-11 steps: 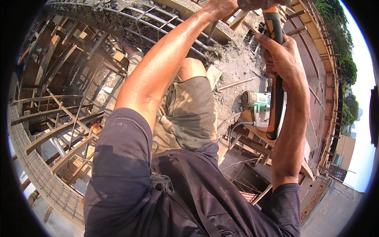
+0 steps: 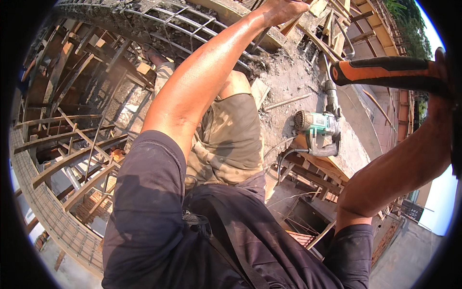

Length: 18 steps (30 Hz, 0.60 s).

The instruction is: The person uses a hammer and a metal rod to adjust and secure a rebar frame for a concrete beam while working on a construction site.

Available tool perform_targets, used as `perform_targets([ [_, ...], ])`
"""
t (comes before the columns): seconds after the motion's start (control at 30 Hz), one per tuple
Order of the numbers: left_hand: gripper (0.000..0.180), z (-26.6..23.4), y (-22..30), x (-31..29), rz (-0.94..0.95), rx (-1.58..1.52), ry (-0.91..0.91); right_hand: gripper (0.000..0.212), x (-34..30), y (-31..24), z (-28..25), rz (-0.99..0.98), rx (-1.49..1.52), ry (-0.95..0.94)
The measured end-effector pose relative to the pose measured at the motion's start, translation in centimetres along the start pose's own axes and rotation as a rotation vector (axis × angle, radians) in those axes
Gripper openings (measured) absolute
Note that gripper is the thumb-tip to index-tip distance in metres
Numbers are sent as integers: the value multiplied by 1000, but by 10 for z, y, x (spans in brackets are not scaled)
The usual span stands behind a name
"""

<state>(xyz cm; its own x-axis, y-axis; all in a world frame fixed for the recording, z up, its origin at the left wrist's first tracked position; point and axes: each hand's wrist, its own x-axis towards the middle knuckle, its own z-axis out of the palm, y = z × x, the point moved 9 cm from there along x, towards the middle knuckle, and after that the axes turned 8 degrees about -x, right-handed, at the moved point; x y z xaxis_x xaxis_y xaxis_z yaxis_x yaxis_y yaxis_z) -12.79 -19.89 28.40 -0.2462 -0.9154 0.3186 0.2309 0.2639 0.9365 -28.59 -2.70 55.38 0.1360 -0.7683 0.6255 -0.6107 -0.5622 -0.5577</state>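
My right hand (image 2: 439,79) is closed round the black and orange handle of a hammer (image 2: 385,72), out at the right rim. The handle lies nearly level, its butt pointing left; the hammer's head is out of sight. My left hand (image 2: 285,10) reaches to the top edge, where the picture cuts it off. Its fingers look curled, but what they hold is hidden. Under it are wooden boards and a dark thin bar (image 2: 259,40). A green and grey power breaker (image 2: 315,123) lies on the rubble-strewn concrete below the hammer handle.
A steel rebar cage (image 2: 192,29) runs along the upper left. Timber framing with gaps (image 2: 77,144) drops away at the left. A loose rod (image 2: 288,102) lies on the concrete (image 2: 288,86) beside my knee. Wooden formwork (image 2: 385,29) lines the right edge.
My right hand has swung out to the right with the hammer, and its handle has turned from upright to nearly level. The hammer's head has left the view. My left arm has barely moved.
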Motion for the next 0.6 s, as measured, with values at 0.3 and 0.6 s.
perform_targets([
  [0.3,11,7,-15,-11,-151,37,-11,26,-71,12,97,532,57,-178],
  [0.6,14,6,-26,0,51,60,-105,33,-85,53,134,591,98,-203],
])
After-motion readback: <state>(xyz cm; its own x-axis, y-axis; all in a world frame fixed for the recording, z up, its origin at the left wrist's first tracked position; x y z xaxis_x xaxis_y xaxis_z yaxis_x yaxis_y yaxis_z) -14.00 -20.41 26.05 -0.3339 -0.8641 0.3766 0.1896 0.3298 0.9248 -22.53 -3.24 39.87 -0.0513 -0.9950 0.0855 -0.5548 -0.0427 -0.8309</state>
